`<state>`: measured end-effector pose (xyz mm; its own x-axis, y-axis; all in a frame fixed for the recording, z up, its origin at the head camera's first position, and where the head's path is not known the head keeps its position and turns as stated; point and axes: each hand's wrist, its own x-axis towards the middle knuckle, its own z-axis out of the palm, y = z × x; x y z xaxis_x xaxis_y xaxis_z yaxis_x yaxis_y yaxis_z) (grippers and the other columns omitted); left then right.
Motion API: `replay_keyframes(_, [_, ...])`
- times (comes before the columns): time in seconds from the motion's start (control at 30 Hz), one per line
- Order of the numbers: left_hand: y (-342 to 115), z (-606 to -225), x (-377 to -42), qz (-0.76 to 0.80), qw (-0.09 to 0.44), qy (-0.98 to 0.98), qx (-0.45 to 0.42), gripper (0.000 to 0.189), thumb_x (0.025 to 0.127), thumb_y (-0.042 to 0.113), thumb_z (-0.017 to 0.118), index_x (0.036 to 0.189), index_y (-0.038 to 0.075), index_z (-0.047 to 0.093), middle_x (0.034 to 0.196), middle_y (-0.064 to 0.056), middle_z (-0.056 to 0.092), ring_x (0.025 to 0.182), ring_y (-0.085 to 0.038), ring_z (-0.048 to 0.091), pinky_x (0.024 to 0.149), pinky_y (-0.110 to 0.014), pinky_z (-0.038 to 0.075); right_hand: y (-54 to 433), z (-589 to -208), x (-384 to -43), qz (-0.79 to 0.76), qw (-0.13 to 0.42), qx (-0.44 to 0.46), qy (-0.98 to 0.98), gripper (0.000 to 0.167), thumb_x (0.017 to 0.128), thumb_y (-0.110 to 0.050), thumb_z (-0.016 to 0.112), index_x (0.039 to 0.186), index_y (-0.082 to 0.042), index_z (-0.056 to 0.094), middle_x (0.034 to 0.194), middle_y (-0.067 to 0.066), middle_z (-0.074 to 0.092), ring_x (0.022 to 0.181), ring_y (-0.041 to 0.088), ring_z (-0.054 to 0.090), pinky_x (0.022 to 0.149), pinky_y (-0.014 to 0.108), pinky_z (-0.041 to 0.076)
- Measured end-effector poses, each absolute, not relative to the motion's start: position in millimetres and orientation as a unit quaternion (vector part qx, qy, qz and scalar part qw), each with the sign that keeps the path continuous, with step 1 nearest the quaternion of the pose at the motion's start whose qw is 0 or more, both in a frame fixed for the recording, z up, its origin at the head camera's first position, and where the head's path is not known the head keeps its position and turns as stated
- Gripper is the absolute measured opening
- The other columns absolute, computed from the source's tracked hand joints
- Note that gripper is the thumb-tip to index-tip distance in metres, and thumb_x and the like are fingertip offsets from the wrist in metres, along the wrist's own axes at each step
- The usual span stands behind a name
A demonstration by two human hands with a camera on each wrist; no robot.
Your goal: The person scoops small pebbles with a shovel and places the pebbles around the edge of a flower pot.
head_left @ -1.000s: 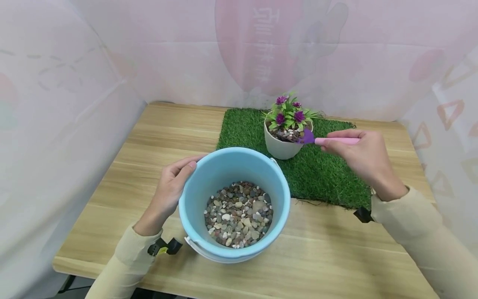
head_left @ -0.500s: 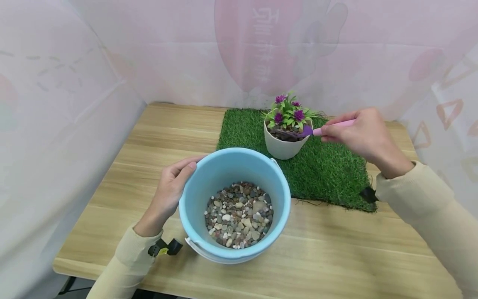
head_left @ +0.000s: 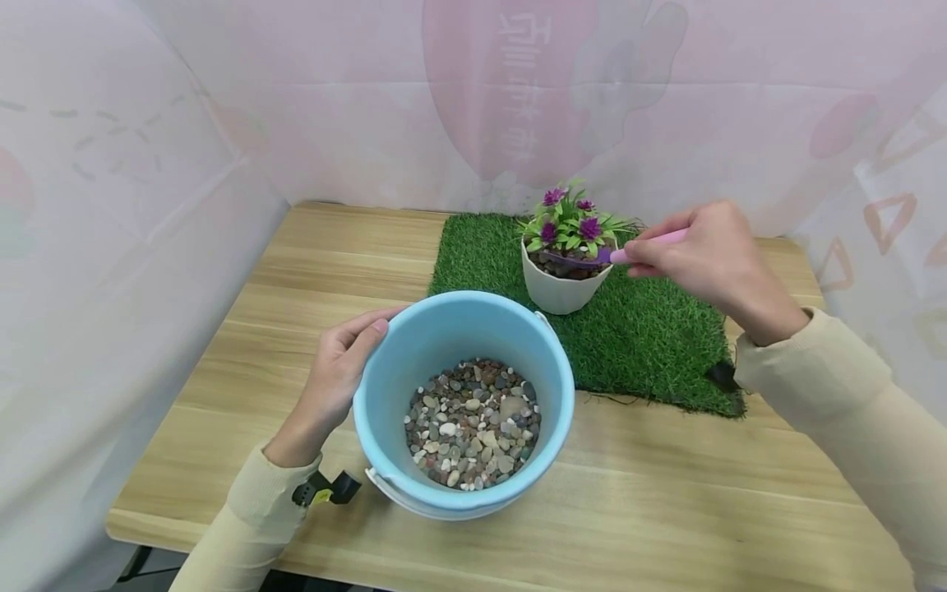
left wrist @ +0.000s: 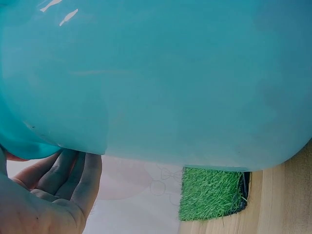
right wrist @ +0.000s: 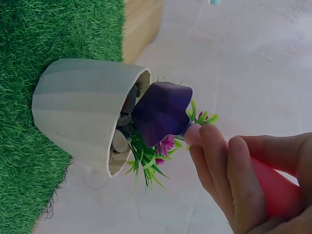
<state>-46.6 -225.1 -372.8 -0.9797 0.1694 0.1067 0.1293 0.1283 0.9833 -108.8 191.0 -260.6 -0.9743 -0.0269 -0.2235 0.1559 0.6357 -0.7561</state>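
My left hand (head_left: 342, 366) holds the rim of a light blue bucket (head_left: 464, 304), its thumb at the rim and its fingers against the outer wall. Small mixed pebbles (head_left: 473, 427) cover the bucket's bottom. In the right wrist view, my right hand (right wrist: 243, 180) grips the pink handle of a small garden trowel (right wrist: 163, 112). Its purple blade is tipped over the mouth of a white flowerpot (right wrist: 78, 107), back of the blade toward the camera. Stones (right wrist: 119, 141) show at the pot's mouth, around a plant (head_left: 570, 226) with purple flowers and green leaves.
A green artificial grass mat (head_left: 636, 345) lies under the flowerpot on the wooden table (head_left: 666, 493). White printed cloth (head_left: 355, 140) hangs behind and at both sides. The bucket's white handle (head_left: 399, 496) hangs down at its near side.
My right hand has risen and shifted slightly left, turning the trowel blade over at the pot. The pale stones seen at the blade earlier show less now. My left hand and the bucket stay put.
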Motion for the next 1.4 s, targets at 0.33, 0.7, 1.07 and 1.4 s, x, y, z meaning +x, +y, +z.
replay_keyframes(0.33, [-225,-372,-45,0.658,0.014,0.747,0.1,0.041,0.114,0.025,0.048,0.139,-0.002,0.066,0.127,-0.003,0.077,0.102,-0.019,0.079,0.082,-0.039,0.07,179,-263,-103,-0.433,0.094,0.018,0.897,0.032,0.094,-0.028,0.082,0.116,-0.005,0.079,0.094,0.0,0.084,0.081,0.01,0.081,0.048,0.021,0.048])
replay_keyframes(0.7, [-225,-377,-47,0.661,0.016,0.743,0.104,0.04,0.114,0.024,0.048,0.139,-0.002,0.066,0.124,0.006,0.077,0.101,-0.018,0.08,0.081,-0.038,0.07,178,-271,-110,-0.467,0.091,0.034,0.879,0.032,0.098,-0.025,0.078,0.118,-0.001,0.077,0.1,0.01,0.083,0.08,0.012,0.081,0.059,0.02,0.063])
replay_keyframes(1.07, [-227,-379,-48,0.66,0.01,0.743,0.106,0.04,0.114,0.024,0.048,0.138,-0.002,0.066,0.126,0.003,0.077,0.102,-0.017,0.079,0.082,-0.037,0.07,169,-286,-115,-0.506,0.067,0.044,0.859,0.032,0.1,-0.025,0.075,0.12,0.001,0.076,0.108,0.014,0.081,0.08,0.012,0.081,0.062,0.02,0.065])
replay_keyframes(1.4, [-227,-380,-49,0.656,0.005,0.746,0.116,0.04,0.114,0.023,0.047,0.138,-0.003,0.066,0.126,0.005,0.077,0.103,-0.015,0.079,0.082,-0.036,0.07,166,-294,-117,-0.542,0.063,0.05,0.837,0.034,0.102,-0.026,0.073,0.124,-0.001,0.075,0.107,0.007,0.082,0.085,0.012,0.081,0.042,0.015,0.047])
